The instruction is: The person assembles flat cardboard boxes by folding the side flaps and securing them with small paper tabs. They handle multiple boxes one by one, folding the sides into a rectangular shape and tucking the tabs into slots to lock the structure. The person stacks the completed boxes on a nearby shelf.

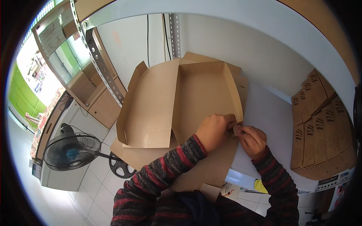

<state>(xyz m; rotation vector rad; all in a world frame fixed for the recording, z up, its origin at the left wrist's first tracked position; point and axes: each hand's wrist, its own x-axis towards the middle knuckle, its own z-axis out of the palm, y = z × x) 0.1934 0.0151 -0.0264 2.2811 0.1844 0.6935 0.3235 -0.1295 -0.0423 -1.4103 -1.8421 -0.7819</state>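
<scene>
Near centre, one open cardboard box is lying, probably light, stiff yet creasable, best held by its walls; at its four-o'clock corner the right hand is pinching one flap, the left hand curling, its hold hidden; one fan is standing toward eight o'clock.

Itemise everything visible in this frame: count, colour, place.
open cardboard box: one, brown, before the person
flat cardboard: several, brown, under the box
printed cartons: many, brown, stacked right
metal shelving: one, white, around the box
cables: at least two, black, back wall
fan: one, black, left
counter: one, white, left
cabinet: one, light brown, upper left
floor tiles: many, white, lower part
unclear object: one, yellow, lower right
sleeves: two, grey and red, lower half
left hand: one, bare, box's near right corner
right hand: one, bare, pinching that corner
</scene>
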